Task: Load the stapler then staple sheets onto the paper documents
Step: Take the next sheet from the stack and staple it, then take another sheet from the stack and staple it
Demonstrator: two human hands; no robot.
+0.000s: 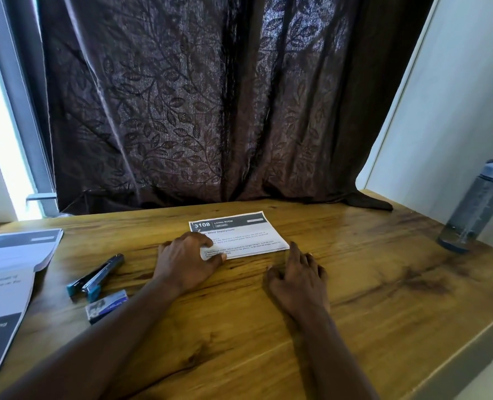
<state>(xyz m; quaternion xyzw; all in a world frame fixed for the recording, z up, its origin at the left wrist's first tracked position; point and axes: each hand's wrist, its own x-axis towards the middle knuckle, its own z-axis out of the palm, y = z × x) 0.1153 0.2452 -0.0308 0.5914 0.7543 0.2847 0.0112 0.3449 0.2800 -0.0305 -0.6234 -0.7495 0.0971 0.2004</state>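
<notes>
Wooden worktop fills the lower view, glossy and streaked with dark grain, and behind it at 12 o'clock a dark leaf-patterned curtain hangs down to the far edge, one fold spilling onto the wood. A bright window frame runs at 10 o'clock and a pale wall closes the side at 2 o'clock, where a grey water bottle stands upright against it. The right edge of the worktop cuts diagonally at 4 o'clock, and between it and the hands lies a broad stretch of bare wood. At 9 o'clock a stack of printed documents overhangs the picture's border; just inside it lies the stapler, hinged open, with a small staple box near its teal end. The printed sheet lies flat at centre, towards 12 o'clock. The left hand sits on its left end, fingers bent, thumb at the near edge; pinching or only pressing, I cannot tell. The right hand lies spread and relaxed on the wood, forefinger reaching the sheet's near right corner.
</notes>
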